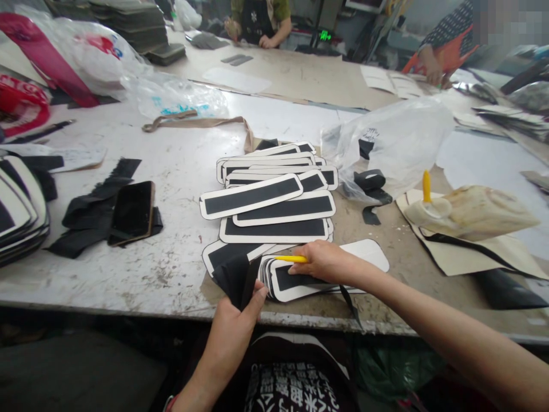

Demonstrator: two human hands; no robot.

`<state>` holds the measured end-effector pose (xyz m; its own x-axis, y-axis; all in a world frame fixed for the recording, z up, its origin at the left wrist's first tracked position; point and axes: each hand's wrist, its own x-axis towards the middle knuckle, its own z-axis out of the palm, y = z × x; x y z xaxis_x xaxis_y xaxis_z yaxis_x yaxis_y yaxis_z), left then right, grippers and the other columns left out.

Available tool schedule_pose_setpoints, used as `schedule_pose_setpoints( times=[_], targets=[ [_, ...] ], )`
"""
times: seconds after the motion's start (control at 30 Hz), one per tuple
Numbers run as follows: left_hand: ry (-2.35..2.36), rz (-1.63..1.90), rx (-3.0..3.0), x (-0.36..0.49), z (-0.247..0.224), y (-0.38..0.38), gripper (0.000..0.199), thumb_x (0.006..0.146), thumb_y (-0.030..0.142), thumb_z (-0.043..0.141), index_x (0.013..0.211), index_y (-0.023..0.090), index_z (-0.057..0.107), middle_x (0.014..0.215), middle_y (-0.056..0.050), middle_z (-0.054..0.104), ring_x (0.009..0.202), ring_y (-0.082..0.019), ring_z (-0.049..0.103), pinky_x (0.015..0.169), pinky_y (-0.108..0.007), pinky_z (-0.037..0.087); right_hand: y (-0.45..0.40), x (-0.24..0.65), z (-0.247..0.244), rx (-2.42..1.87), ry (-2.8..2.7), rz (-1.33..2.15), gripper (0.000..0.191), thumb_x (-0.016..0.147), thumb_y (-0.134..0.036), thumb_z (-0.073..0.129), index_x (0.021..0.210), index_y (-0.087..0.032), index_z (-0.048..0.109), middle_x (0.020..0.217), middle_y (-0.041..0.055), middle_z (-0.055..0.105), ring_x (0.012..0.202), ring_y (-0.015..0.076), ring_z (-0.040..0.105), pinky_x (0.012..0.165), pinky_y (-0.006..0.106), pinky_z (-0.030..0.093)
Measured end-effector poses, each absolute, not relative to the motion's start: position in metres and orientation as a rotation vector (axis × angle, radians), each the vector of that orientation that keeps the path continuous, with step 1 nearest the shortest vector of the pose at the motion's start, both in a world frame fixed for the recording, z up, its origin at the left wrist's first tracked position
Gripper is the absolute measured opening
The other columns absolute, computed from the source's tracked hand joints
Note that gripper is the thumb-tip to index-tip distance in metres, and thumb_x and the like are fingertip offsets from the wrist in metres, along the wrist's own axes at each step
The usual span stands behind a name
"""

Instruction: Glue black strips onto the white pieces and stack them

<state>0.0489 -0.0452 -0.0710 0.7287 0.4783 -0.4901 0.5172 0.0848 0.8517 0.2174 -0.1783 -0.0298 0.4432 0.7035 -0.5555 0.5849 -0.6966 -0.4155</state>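
Note:
My left hand (240, 315) is closed on a bundle of black strips (235, 277) at the table's front edge. In my right hand (321, 262) is a yellow tool (291, 258), its tip pointing left. That hand rests over a stack of white rounded pieces (283, 289) with black centres. Beyond both hands, more white-bordered black pieces (253, 195) lie overlapped in a loose pile. A thin black strip (349, 303) hangs from the stack's right side toward the table edge.
A phone (132, 212) lies on black strips at the left, near another stack (21, 212). A clear plastic bag (398, 143) and a pale container (476, 212) with a yellow stick are on the right. Two people stand across the table (180, 149).

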Motion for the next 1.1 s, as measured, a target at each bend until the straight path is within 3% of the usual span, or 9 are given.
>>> schedule_pose_setpoints(
  times=[0.13,0.27,0.5,0.73,0.87,1.1],
  targets=[
    [0.736,0.024,1.753,0.035,-0.076,-0.047,0.041,0.079,0.053,0.058,0.082,0.014,0.066,0.06,-0.002,0.062,0.061,-0.02,0.061,0.062,-0.029,0.052,-0.178,0.218,-0.029,-2.531,-1.16,1.081,0.023,0.084,-0.039,0.061,0.089,-0.02,0.071,0.079,0.0036,0.07,0.071,0.0163,0.059,0.059,0.022,0.034],
    [0.356,0.326,2.144,0.022,-0.083,-0.048,0.026,0.087,0.03,0.051,0.102,0.015,0.065,0.094,-0.01,0.071,0.089,-0.023,0.067,0.081,-0.032,0.056,-0.178,0.219,-0.026,-2.531,-1.202,1.102,0.023,0.084,-0.039,0.061,0.089,-0.019,0.07,0.073,0.0024,0.067,0.065,0.015,0.056,0.055,0.022,0.031],
    [-0.16,0.498,2.444,0.016,-0.094,-0.056,0.046,0.079,-0.01,0.033,0.111,0.012,0.058,0.129,-0.013,0.055,0.127,-0.02,0.045,0.107,-0.035,0.04,-0.179,0.221,-0.024,-2.461,-1.146,1.165,0.02,0.083,-0.037,0.061,0.085,-0.019,0.07,0.068,0.0003,0.064,0.064,0.0137,0.053,0.055,0.022,0.03],
    [-0.18,0.473,2.445,0.013,-0.105,-0.055,0.058,0.068,-0.015,0.03,0.115,0.01,0.055,0.135,-0.014,0.05,0.13,-0.024,0.039,0.109,-0.041,0.039,-0.181,0.223,-0.024,-2.336,-1.018,1.232,0.023,0.082,-0.037,0.062,0.072,-0.016,0.064,0.059,-0.0038,0.05,0.056,0.01,0.041,0.051,0.022,0.027],
    [-0.197,0.495,2.435,0.013,-0.104,-0.054,0.057,0.07,-0.015,0.03,0.116,0.009,0.054,0.134,-0.015,0.051,0.13,-0.024,0.04,0.109,-0.041,0.039,-0.183,0.223,-0.026,-2.243,-0.986,1.269,0.025,0.082,-0.038,0.061,0.069,-0.017,0.06,0.057,-0.0051,0.047,0.055,0.0097,0.04,0.05,0.021,0.027],
    [-0.205,0.563,2.428,0.015,-0.107,-0.054,0.055,0.072,-0.016,0.029,0.114,0.008,0.055,0.131,-0.015,0.053,0.13,-0.023,0.041,0.109,-0.039,0.04,-0.177,0.22,-0.03,-2.463,-1.086,1.173,0.021,0.081,-0.038,0.063,0.078,-0.017,0.068,0.069,0.0008,0.063,0.063,0.0132,0.051,0.056,0.022,0.031]
  ],
)
